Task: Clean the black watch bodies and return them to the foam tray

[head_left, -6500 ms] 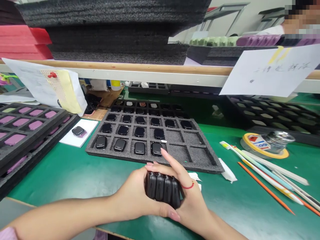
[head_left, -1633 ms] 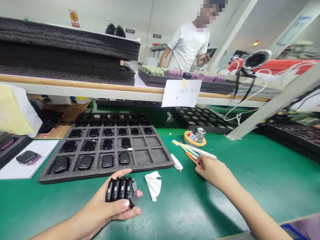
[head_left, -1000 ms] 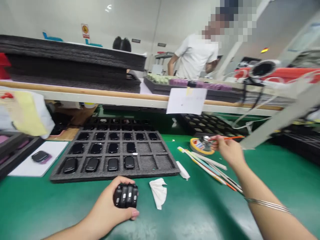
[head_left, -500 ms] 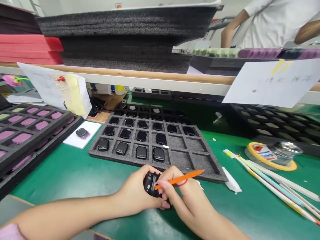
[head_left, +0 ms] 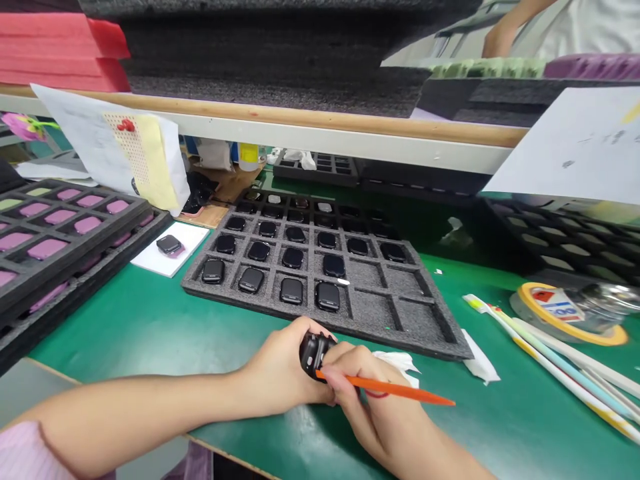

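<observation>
My left hand [head_left: 283,367] is closed around a black watch case [head_left: 310,352], held on edge just above the green bench. Its side shows a small light button, and part of it is hidden by my fingers. Pinched in my right hand [head_left: 373,393] is an orange pointed plastic stick [head_left: 405,391], one end of which meets the side of the watch case. Just beyond my hands lies a dark grey foam tray [head_left: 373,312] with several black watch cases in its pockets, some pockets at the right being bare. A crumpled white tissue [head_left: 399,361] lies beside my right hand.
Foam trays with purple pieces [head_left: 47,248] stand at the left, near a watch on a white pad [head_left: 150,257]. To the right lie toothbrushes [head_left: 530,347] and a yellow-rimmed tape roll [head_left: 533,300]. A shelf [head_left: 300,130] crosses overhead; a person stands behind it.
The orange stick has swung so its free end points right and slightly down instead of up. The view has shifted a little, and more of the white tissue shows.
</observation>
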The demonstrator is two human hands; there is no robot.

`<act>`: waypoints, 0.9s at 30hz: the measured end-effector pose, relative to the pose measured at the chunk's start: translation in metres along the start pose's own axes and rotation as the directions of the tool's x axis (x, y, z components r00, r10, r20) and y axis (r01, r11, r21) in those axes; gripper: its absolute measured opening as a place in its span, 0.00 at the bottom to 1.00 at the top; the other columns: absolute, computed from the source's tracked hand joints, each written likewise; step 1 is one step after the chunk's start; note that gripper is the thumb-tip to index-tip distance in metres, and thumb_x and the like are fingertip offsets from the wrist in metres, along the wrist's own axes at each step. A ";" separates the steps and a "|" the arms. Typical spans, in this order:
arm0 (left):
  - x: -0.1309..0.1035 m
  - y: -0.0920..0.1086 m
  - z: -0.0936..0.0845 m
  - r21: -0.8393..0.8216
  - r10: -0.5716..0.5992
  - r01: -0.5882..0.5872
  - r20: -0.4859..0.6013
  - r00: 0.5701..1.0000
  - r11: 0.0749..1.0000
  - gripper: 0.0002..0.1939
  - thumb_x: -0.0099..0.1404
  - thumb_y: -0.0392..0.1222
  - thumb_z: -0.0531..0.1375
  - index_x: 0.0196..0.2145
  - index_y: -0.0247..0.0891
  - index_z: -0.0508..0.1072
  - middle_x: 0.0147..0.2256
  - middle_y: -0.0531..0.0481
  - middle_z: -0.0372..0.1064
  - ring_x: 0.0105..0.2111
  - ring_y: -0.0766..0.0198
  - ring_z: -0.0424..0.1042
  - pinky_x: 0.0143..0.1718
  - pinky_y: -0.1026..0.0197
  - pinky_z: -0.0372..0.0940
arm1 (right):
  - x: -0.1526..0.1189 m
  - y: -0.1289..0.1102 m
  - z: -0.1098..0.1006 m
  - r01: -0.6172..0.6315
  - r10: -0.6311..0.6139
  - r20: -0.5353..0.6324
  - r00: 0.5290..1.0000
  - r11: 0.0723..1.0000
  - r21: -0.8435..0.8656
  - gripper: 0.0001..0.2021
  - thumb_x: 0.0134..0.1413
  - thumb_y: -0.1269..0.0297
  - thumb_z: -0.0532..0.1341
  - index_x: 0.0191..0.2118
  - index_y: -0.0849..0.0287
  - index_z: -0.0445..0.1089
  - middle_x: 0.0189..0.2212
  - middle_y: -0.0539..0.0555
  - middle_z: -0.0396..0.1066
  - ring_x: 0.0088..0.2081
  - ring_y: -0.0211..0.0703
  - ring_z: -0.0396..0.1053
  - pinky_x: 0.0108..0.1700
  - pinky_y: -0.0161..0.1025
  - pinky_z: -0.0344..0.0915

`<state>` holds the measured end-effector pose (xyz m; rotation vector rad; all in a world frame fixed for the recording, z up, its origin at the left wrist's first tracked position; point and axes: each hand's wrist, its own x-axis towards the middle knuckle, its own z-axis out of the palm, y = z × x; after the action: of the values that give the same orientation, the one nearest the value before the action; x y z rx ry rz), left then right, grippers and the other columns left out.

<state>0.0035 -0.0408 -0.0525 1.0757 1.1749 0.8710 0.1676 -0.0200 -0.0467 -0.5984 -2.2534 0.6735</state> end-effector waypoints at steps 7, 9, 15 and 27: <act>0.002 -0.008 0.000 0.052 0.017 -0.016 -0.023 1.000 0.999 0.29 0.40 0.42 0.76 0.38 0.40 0.67 0.35 0.53 0.72 0.33 0.62 0.67 0.37 0.58 0.63 | -0.002 0.002 0.003 -0.027 0.028 -0.093 0.995 1.000 0.003 0.08 0.71 0.69 0.49 0.37 0.52 0.56 0.26 0.47 0.66 0.26 0.36 0.68 0.27 0.32 0.67; 0.002 -0.007 0.000 0.050 0.021 -0.020 -0.013 1.000 0.999 0.29 0.41 0.41 0.75 0.39 0.39 0.67 0.36 0.52 0.73 0.34 0.61 0.68 0.38 0.58 0.63 | -0.003 0.001 0.003 -0.027 0.028 -0.093 0.995 1.000 0.012 0.08 0.71 0.69 0.49 0.36 0.53 0.57 0.26 0.47 0.66 0.27 0.36 0.69 0.28 0.31 0.67; 0.001 -0.003 0.001 0.075 0.018 -0.017 -0.013 1.000 0.997 0.30 0.41 0.42 0.75 0.40 0.39 0.67 0.34 0.53 0.71 0.33 0.62 0.66 0.37 0.59 0.62 | -0.002 -0.001 0.008 -0.037 0.037 -0.117 0.992 0.999 0.008 0.08 0.69 0.71 0.51 0.36 0.53 0.57 0.28 0.47 0.67 0.29 0.36 0.71 0.31 0.32 0.68; -0.001 -0.002 0.003 -0.007 0.026 -0.026 -0.015 1.000 1.000 0.26 0.42 0.39 0.74 0.37 0.39 0.67 0.32 0.53 0.71 0.33 0.62 0.66 0.34 0.61 0.63 | -0.002 -0.001 0.014 -0.006 0.001 -0.186 0.983 1.000 -0.024 0.08 0.67 0.75 0.52 0.37 0.54 0.59 0.27 0.47 0.64 0.28 0.36 0.69 0.28 0.31 0.66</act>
<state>0.0063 -0.0424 -0.0539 1.0819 1.1715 0.9041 0.1586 -0.0260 -0.0555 -0.6497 -2.0899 0.5682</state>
